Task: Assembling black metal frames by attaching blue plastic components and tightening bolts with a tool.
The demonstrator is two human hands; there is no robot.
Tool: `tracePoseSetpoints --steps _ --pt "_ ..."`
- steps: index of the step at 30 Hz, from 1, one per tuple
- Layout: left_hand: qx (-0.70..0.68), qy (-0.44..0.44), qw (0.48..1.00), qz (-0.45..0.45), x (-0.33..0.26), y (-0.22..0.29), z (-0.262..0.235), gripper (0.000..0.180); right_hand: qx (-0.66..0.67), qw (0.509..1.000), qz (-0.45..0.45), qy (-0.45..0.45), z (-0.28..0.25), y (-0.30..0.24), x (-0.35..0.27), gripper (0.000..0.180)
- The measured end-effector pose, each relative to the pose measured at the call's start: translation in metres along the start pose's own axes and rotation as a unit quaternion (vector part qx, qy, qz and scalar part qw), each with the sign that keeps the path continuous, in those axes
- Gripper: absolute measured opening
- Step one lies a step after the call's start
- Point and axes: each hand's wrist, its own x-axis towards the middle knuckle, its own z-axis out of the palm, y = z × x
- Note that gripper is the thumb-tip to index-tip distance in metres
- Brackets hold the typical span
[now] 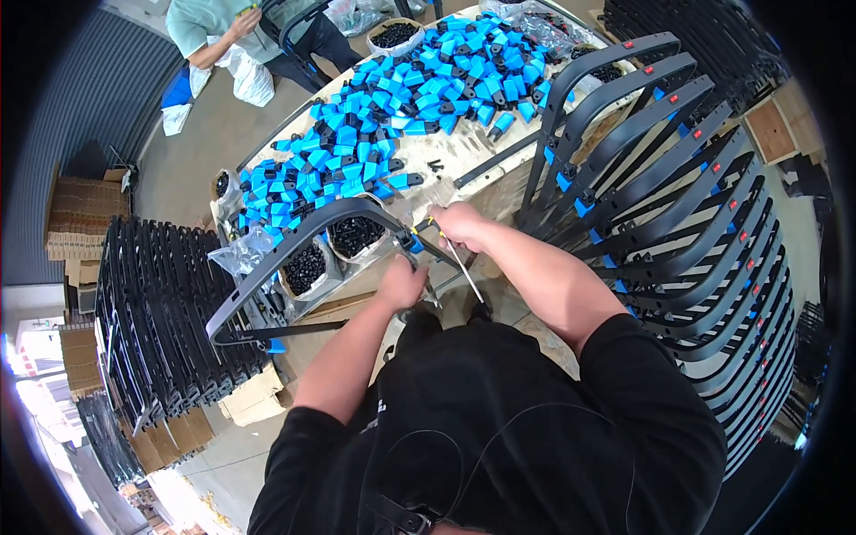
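Note:
My right hand [461, 225] is closed on a hex key [464, 267] with a yellow-and-black handle and a long thin metal shaft slanting down to the right. Just left of it, the end of a curved black frame [334, 212] with a blue end piece reaches my hands. Below that end, my left hand [402, 283] is closed, its fingers partly hidden. A thin metallic piece shows beside it, but what the hand holds is unclear. The frame arches leftward over tubs of black parts, its far corner resting near the table's left end.
Blue-and-black plastic caps [419, 85] lie heaped on the table [446, 152]. Tubs of small black parts [355, 234] line its near edge. Similar frames [687, 276] stand in a row at right; more black frames [160, 321] are stacked at left. Another person [227, 36] stands beyond.

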Motion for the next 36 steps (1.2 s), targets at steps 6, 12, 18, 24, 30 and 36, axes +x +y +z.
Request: tracePoseSetpoints --steps 6,12,18,24,30,36 --pt "-0.196 -0.069 0.976 -0.062 -0.005 0.037 -0.015 0.031 0.004 0.995 -0.098 0.022 -0.015 0.035 0.043 0.038" --pt "0.195 0.056 0.979 0.039 0.02 -0.036 -0.014 0.02 0.053 0.998 -0.01 0.036 0.012 0.011 0.009 0.036" --pt "-0.193 -0.062 0.974 -0.101 0.003 0.032 -0.025 0.014 -0.003 0.99 -0.061 0.128 0.019 0.016 0.009 0.046" --pt "0.248 -0.016 0.967 -0.046 0.004 0.001 -0.004 0.026 0.001 0.979 -0.116 0.167 0.022 0.031 0.016 0.049" --pt "-0.243 -0.052 0.967 -0.052 -0.003 0.014 -0.013 0.011 -0.032 0.977 -0.14 0.157 0.029 0.018 -0.006 0.052" --pt "0.234 0.092 0.968 0.005 0.008 0.013 -0.001 0.015 -0.06 0.978 -0.105 0.17 0.023 0.031 0.013 0.059"
